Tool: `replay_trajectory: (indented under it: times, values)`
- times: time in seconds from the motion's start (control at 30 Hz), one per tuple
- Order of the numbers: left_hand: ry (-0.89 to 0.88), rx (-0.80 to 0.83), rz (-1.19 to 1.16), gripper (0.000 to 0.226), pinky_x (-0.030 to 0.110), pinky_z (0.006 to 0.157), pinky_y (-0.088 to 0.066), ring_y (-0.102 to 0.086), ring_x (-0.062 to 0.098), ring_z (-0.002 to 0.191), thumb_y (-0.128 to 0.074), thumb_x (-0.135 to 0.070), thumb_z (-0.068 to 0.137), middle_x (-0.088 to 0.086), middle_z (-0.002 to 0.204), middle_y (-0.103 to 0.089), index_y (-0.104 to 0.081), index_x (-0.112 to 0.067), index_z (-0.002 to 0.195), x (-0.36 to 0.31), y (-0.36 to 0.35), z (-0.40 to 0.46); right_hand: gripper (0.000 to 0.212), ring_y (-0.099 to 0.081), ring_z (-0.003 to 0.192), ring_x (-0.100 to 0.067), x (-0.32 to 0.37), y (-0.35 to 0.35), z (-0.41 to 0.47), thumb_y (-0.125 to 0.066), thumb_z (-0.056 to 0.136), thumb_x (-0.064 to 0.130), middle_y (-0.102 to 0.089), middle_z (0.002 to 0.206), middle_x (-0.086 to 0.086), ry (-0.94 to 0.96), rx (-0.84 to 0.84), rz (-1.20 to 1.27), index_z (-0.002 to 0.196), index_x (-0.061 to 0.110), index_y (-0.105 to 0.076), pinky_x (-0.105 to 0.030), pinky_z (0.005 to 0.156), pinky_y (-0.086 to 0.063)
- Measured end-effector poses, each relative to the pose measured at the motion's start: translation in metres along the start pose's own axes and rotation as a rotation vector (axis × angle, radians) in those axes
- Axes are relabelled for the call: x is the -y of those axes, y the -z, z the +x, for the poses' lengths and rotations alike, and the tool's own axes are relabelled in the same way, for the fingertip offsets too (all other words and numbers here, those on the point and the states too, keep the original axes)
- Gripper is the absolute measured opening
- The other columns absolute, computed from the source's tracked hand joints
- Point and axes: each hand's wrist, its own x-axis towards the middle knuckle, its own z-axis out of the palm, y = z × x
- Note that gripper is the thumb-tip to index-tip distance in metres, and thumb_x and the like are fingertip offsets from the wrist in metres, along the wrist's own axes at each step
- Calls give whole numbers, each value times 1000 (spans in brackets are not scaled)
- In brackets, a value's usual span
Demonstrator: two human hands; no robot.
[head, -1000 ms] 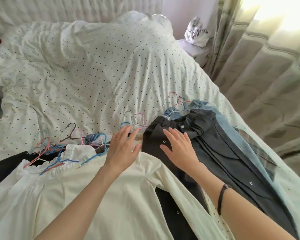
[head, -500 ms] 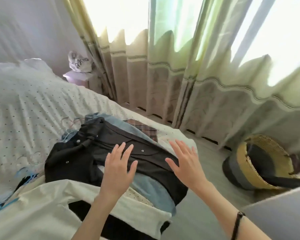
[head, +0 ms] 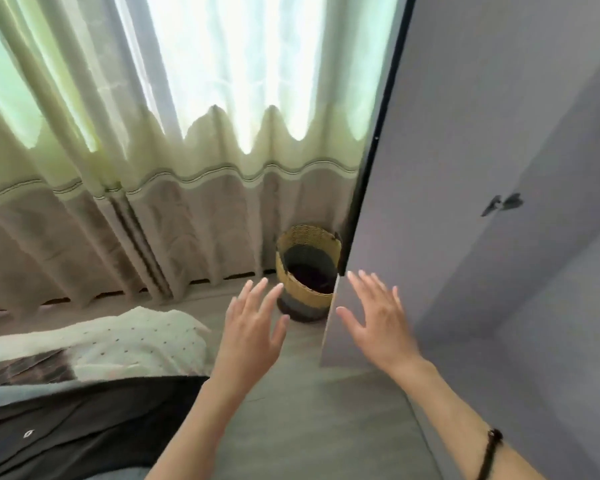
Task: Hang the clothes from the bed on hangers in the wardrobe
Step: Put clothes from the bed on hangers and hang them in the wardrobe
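Grey wardrobe doors [head: 482,168] fill the right of the view, closed, with small dark handles [head: 503,203] well beyond reach of either hand. Both hands are empty with fingers spread: the left hand [head: 253,327] hovers over the floor, the right hand [head: 378,320] hovers in front of the wardrobe's lower edge, touching nothing that I can see. The clothes to be hung lie on the bed at lower left, a dark garment [head: 84,417] uppermost over the dotted bedding [head: 136,337]; no hanger is in view. The likely slip from here is reaching the wardrobe with nothing in hand, or swinging a door into the woven basket [head: 307,271] that stands just beside the wardrobe's corner, near the curtain [head: 153,202]. The basket holds something dark, too shadowed to identify.
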Motion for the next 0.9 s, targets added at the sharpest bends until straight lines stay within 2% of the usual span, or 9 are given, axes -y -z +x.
replay_trajectory:
  times: [0.2, 0.3, 0.37, 0.43, 0.5, 0.6, 0.7, 0.83, 0.9]
  values:
    - [-311, 94, -96, 53, 51, 104, -32, -34, 36, 133, -38, -41, 89, 15, 141, -42, -48, -14, 133, -90, -56, 89, 61, -11, 144, -14, -94, 65, -23, -46, 93, 43, -21, 154, 1, -352, -212, -87, 146, 25, -22, -37, 115, 3]
    - [-459, 158, -156, 49, 46, 111, -20, -20, 31, 141, -46, -35, 95, 10, 150, -29, -39, -19, 140, -137, -77, 117, 61, -11, 144, -16, -127, 94, -40, -45, 93, 44, -21, 154, 0, -516, -280, -151, 147, 24, -22, -40, 116, -2]
    - [-569, 213, -184, 49, 42, 112, -15, -15, 28, 142, -42, -38, 97, 7, 152, -25, -34, -21, 142, -163, -89, 134, 63, -19, 142, -19, -142, 110, -52, -37, 92, 52, -27, 152, -4, -609, -341, -192, 146, 21, -27, -46, 116, -10]
    - [-704, 241, -195, 50, 44, 107, -25, -29, 34, 137, -35, -41, 94, 12, 146, -36, -42, -18, 138, -188, -101, 150, 72, -30, 138, -25, -154, 121, -66, -25, 85, 58, -37, 147, -9, -695, -416, -225, 142, 16, -35, -52, 112, -22]
    - [-809, 281, -216, 52, 48, 101, -33, -39, 39, 130, -32, -41, 91, 16, 139, -44, -47, -14, 133, -215, -116, 160, 72, -37, 134, -30, -162, 128, -84, -25, 84, 57, -44, 141, -12, -782, -463, -243, 140, 13, -40, -55, 108, -28]
    - [-932, 339, -272, 51, 52, 95, -40, -44, 42, 125, -34, -39, 89, 17, 133, -50, -48, -13, 131, -255, -138, 155, 68, -40, 132, -31, -172, 132, -119, -30, 87, 54, -47, 138, -13, -911, -473, -304, 139, 11, -41, -53, 107, -25]
    - [-1060, 397, -319, 48, 53, 94, -41, -44, 42, 125, -37, -38, 89, 17, 132, -51, -44, -15, 130, -291, -163, 142, 65, -32, 137, -28, -184, 142, -154, -34, 90, 54, -42, 143, -11, -1050, -504, -326, 141, 14, -38, -51, 111, -19]
    - [-1106, 483, -379, 46, 52, 89, -44, -48, 42, 121, -39, -37, 87, 17, 128, -54, -46, -14, 126, -336, -191, 121, 70, -29, 138, -28, -207, 157, -191, -29, 86, 58, -38, 146, -11, -1152, -573, -326, 142, 16, -36, -49, 112, -17]
    - [-1132, 515, -387, 45, 51, 88, -47, -49, 41, 120, -39, -37, 87, 15, 126, -55, -44, -16, 126, -358, -205, 113, 63, -24, 140, -26, -224, 163, -204, -37, 91, 50, -34, 148, -10, -1190, -559, -304, 144, 17, -32, -47, 114, -13]
